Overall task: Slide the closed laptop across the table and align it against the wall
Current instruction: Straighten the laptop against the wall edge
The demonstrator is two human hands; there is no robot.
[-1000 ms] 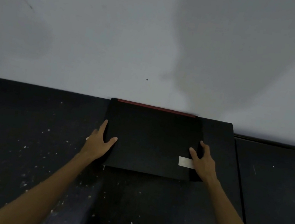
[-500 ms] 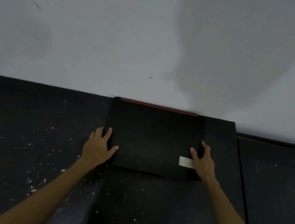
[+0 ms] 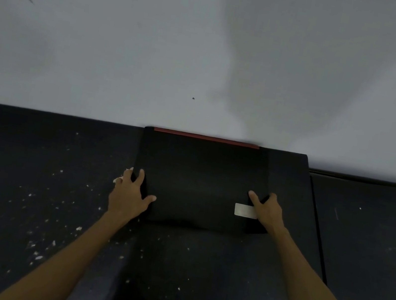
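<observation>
A closed black laptop lies flat on the dark table, its red rear strip touching the pale grey wall. A white sticker marks its near right corner. My left hand grips the laptop's near left edge, thumb on the lid and fingers wrapped around the side. On the near right edge sits my right hand, thumb on the lid beside the sticker, fingers over the side.
The table surface is speckled with white flecks, thickest on the left. A raised dark panel lies under and to the right of the laptop. A seam runs along its right side, with a lower dark surface beyond.
The laptop has slid slightly away from me, so its red rear strip now meets the wall. My left fingers have curled further around the left edge.
</observation>
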